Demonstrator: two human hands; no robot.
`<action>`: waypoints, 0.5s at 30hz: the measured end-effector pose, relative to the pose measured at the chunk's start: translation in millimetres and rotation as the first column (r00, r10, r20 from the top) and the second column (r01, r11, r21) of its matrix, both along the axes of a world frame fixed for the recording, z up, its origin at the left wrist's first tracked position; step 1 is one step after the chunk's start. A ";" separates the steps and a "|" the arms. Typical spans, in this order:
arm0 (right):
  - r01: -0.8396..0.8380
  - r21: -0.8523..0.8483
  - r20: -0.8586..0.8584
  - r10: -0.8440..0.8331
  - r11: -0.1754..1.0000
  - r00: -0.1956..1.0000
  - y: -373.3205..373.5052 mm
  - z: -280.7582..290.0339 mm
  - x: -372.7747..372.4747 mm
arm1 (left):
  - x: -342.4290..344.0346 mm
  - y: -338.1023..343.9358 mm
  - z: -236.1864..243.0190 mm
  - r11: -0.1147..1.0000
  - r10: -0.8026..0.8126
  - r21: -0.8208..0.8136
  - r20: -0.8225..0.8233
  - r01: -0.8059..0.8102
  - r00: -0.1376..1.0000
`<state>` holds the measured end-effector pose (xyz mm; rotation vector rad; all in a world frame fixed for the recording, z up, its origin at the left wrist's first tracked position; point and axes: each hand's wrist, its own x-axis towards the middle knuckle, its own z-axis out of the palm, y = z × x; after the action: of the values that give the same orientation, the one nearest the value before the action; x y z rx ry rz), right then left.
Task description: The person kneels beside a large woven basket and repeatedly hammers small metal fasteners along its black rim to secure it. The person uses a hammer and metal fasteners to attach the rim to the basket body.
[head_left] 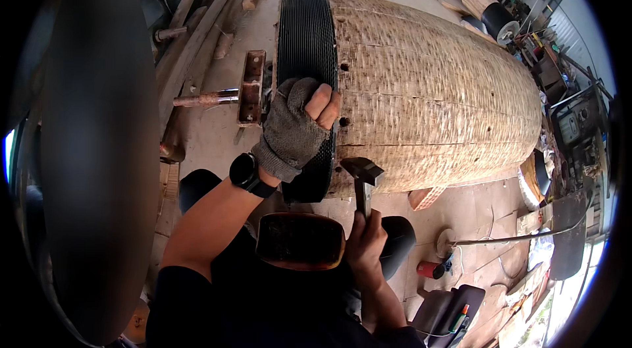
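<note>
Hammer beside black band's edge

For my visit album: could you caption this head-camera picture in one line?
A gloved left hand steadies the black band on a big barrel-shaped form while the right hand holds a hammer.

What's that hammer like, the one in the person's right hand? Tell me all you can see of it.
The hammer has a dark metal head on a short dark shaft, most of it hidden in the right hand, which grips it from below. It stands upright, head up, just under the big pale woven barrel shape, beside its black ribbed band. Whether the head touches the barrel is unclear.
</note>
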<state>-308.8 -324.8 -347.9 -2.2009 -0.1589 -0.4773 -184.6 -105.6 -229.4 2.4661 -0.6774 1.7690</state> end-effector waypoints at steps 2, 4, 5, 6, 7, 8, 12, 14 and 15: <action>-0.062 0.114 0.067 0.055 0.992 0.996 -7.0 13.9 -8.2 | 2.1 -1.9 2.9 1.000 -0.001 -0.015 0.042 0.001 0.999; -0.095 0.070 0.254 0.075 0.993 0.964 -17.8 0.8 -16.9 | -1.0 -1.5 5.5 0.999 0.024 -0.029 -0.007 -0.024 1.000; -0.104 -0.004 0.320 0.099 0.995 0.942 -20.4 -4.3 -13.9 | -0.6 0.5 2.4 0.998 0.045 -0.036 -0.015 -0.046 0.999; -0.102 -0.075 0.386 0.123 0.992 0.914 -23.1 -9.8 -10.9 | 2.1 2.3 0.6 0.997 0.063 -0.041 -0.014 -0.063 0.998; -0.078 0.057 0.312 0.056 0.995 0.948 -11.2 4.7 -3.9 | 6.4 2.2 0.3 0.996 0.074 -0.045 -0.003 -0.074 0.997; -0.024 -0.010 0.164 0.025 1.000 0.986 -10.6 -6.6 3.0 | 10.0 2.2 -2.5 0.995 0.096 -0.039 -0.002 -0.096 0.995; 0.020 0.054 0.000 -0.020 0.998 1.000 -19.6 -33.8 -8.2 | 13.7 4.5 -1.7 0.993 0.117 -0.027 0.029 -0.116 0.993; 0.043 0.103 -0.012 -0.042 0.994 0.999 -23.8 -37.7 -18.5 | 14.6 5.1 3.8 0.995 0.096 -0.031 0.001 -0.096 0.995; 0.043 0.116 -0.017 -0.041 0.992 0.999 -26.3 -38.5 -22.5 | 14.8 3.3 7.4 0.996 0.084 -0.036 -0.006 -0.084 0.996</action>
<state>-331.4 -351.1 -386.4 -2.0964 -0.0754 -0.4821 -169.8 -102.3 -222.0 2.5091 -0.5437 1.7855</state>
